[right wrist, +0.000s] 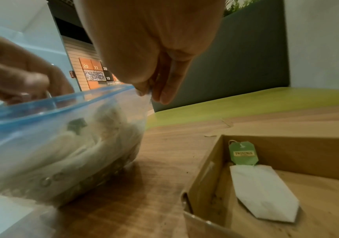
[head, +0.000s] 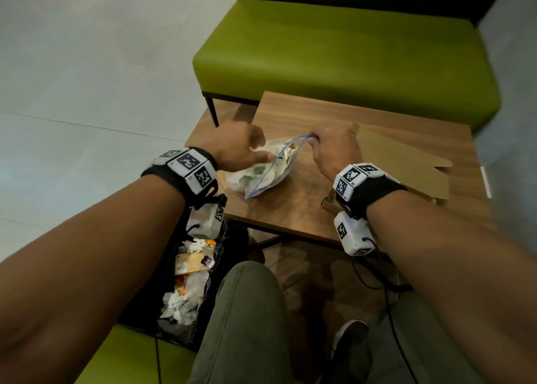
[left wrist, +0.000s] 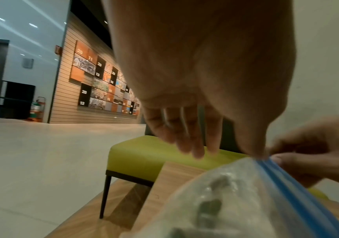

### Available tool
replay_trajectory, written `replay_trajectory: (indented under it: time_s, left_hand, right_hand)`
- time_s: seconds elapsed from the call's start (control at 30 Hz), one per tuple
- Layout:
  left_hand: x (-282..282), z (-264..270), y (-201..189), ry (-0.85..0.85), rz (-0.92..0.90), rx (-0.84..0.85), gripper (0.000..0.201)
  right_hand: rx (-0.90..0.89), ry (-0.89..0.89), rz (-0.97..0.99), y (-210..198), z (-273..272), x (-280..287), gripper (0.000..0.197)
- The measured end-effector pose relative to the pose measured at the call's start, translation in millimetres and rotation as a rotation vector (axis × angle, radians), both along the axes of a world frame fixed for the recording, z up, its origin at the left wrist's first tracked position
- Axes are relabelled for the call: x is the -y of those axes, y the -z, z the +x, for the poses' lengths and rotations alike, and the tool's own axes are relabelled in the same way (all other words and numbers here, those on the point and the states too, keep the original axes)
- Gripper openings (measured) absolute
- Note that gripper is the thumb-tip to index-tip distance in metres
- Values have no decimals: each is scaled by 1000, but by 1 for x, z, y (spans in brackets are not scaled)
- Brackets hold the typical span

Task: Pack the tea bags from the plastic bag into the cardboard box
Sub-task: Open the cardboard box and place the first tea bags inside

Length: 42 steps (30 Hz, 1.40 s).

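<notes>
My right hand pinches the blue zip edge of the plastic bag at its far corner and holds that corner up. My thumb and finger are tight on the strip, so this grip is closed on the bag. The other fingers hang down beside it.

My left hand is at the open mouth of the bag. In the left wrist view its fingers point down, fairly straight and a little apart. The picture is blurry there. I see nothing held in that grip.

The bag lies on the wooden table, in front of me and a bit to the left. It is full of white tea bags with green tags.

The cardboard box sits just to the right of the bag, under my right wrist. It is open. One tea bag lies flat inside it, and its green tag leans on the box wall.

A green bench stands behind the table. A black bin bag with trash is on the floor by my left knee.
</notes>
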State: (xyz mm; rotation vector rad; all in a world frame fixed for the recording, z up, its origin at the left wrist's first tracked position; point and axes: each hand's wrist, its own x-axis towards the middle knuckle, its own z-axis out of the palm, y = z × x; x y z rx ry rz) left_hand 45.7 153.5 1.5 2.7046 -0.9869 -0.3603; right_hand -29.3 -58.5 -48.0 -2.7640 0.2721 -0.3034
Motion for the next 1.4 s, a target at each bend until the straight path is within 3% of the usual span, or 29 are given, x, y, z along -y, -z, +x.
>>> replay_trajectory:
  time_s: [0.07,0.2,0.33,0.43,0.53,0.6,0.67,0.77,0.83,0.93,1.03,1.13,1.23,1.4]
  left_hand:
    - [8,-7,4,31,111,28,25]
    - [19,-22,14,-49,39,7,45]
    - [21,-29,24,-44,-9,38,13]
    - [23,-29,26,-121,-115,11,14]
    - [24,-31,20,-205,-241,-70,13]
    - [24,-35,13,-243,-371,-209,12]
    - [21,-36,10,-256,-436,-277,13]
    - [11,-25,17,-277,-386,-112,19]
    - [2,-15,33,-321,-214,-31,21]
    - [-5,-10,66,-375,70,-183,42]
    - [-4,-10,88,-385,70,-250,39]
    - [-2,-8,93,-418,11,-244,24]
    - [-1,-8,95,-424,-20,-272,24]
    - [-2,-9,102,-593,-123,-279,45]
  right_hand:
    - [8,4,-11,0,-2,-1,22]
    - [-29,30,-5,4,-11,6,23]
    - [62,26,15,4,-24,1,16]
    - [198,-145,15,-2,-37,-19,17]
    - [55,-367,25,0,-41,-41,14]
    - [-145,-358,67,5,-37,-48,18]
    - [-237,-275,124,16,-33,-48,26]
    - [-318,-183,213,36,-29,-41,38]
    - [-405,-140,263,47,-30,-40,34]
    - [-461,-70,376,58,-31,-45,40]
    - [-445,-28,460,65,-25,-50,56]
    - [-462,-9,461,65,-12,-54,27]
    - [-461,9,430,65,-3,-54,22]
    - [-504,10,366,62,3,-51,5]
